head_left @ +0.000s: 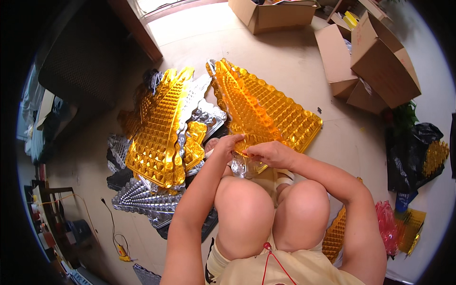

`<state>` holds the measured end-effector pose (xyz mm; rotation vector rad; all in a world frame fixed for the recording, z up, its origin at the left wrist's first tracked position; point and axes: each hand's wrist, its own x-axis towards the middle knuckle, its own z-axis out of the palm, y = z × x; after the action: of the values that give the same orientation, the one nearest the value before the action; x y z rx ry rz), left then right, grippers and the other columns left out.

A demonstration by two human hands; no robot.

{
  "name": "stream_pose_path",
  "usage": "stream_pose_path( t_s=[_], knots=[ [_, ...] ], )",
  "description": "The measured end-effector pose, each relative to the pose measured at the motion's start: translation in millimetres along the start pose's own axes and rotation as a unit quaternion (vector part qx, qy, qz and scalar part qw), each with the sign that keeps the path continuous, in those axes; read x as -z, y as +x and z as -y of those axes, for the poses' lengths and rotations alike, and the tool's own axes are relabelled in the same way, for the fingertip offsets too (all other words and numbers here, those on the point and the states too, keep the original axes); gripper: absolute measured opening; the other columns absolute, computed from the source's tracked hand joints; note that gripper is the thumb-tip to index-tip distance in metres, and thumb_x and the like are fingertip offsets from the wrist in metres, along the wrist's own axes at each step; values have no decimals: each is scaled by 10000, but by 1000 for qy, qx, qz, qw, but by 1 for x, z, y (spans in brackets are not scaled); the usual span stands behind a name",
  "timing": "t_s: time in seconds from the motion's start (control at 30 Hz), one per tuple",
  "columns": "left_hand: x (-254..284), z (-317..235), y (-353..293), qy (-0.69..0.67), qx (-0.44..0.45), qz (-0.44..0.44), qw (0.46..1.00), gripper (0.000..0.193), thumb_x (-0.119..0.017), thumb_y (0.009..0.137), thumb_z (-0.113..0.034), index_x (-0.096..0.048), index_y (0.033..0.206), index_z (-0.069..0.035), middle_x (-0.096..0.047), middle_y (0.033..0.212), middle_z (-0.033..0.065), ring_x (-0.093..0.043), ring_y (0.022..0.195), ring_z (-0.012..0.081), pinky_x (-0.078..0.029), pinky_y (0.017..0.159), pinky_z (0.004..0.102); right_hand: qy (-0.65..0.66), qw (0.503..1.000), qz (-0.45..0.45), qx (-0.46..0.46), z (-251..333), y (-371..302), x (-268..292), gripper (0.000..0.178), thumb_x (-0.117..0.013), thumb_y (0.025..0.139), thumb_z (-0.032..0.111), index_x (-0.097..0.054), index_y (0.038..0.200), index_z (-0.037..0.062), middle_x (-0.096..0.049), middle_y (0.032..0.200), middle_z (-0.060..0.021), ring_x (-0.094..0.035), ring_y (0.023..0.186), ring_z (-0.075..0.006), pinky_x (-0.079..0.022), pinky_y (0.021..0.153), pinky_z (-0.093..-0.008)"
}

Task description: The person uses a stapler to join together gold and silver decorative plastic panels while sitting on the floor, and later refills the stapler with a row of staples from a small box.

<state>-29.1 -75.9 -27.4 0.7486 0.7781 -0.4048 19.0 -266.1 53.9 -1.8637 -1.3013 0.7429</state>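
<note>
1. Gold embossed sheet [289,111] is held by its near end, in the middle of the scene, in front of the knees [244,204]; its body is spread toward the far right, with a raised panel slanted over its left part.
2. The near edge is gripped by the left hand [230,146], whose thumb and fingers are drawn narrowly together.
3. The same edge is pinched just to the right by the right hand [271,154], its fingers curled in; whether a fold or a separate layer is caught between the fingertips cannot be told.
4. A crumpled silver piece [243,168] is seen just nearer than the hands, between the legs.
5. To the left, a large gold panel [159,128] is laid over a heap, its surface covered with rows of raised bumps.
6. A smaller gold piece [194,154] is lodged at the right side of that heap, and silver embossed sheets [142,197] are spread at its near side.
7. At the near left, a yellow tool [124,254] with a dark cord is placed on the floor [76,166].
8. A cardboard box [285,20] is set at the far side, and more open boxes [384,64] are tilted together at the far right.
9. At the right, a black plastic bag [406,161] is seen, with a pink plastic bundle [387,228] nearer.
</note>
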Motion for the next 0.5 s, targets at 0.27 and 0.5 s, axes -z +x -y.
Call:
stream_pose_path(
  t_s=[0.27,0.5],
  knots=[
    [-84,-72,-18,109,-206,-28,972,71,-560,876,-96,-563,930,-50,-582,741,45,-538,568,128,-486,495,267,-45,934,-318,-153,18,-38,59,615,-615,843,439,-428,1267,35,-473,1269,-166,-418,1235,-292,-329,1023,-379],
    [-159,-133,-99,97,-395,91,909,82,-533,929,-114,-564,955,-42,-609,824,17,-576,622,88,-458,464,220,445,732,-423,-294,58,-53,101,1168,-695,717,604,48,1410,27,-153,1439,-276,-145,1369,-330,-147,1099,-438]
  ],
)
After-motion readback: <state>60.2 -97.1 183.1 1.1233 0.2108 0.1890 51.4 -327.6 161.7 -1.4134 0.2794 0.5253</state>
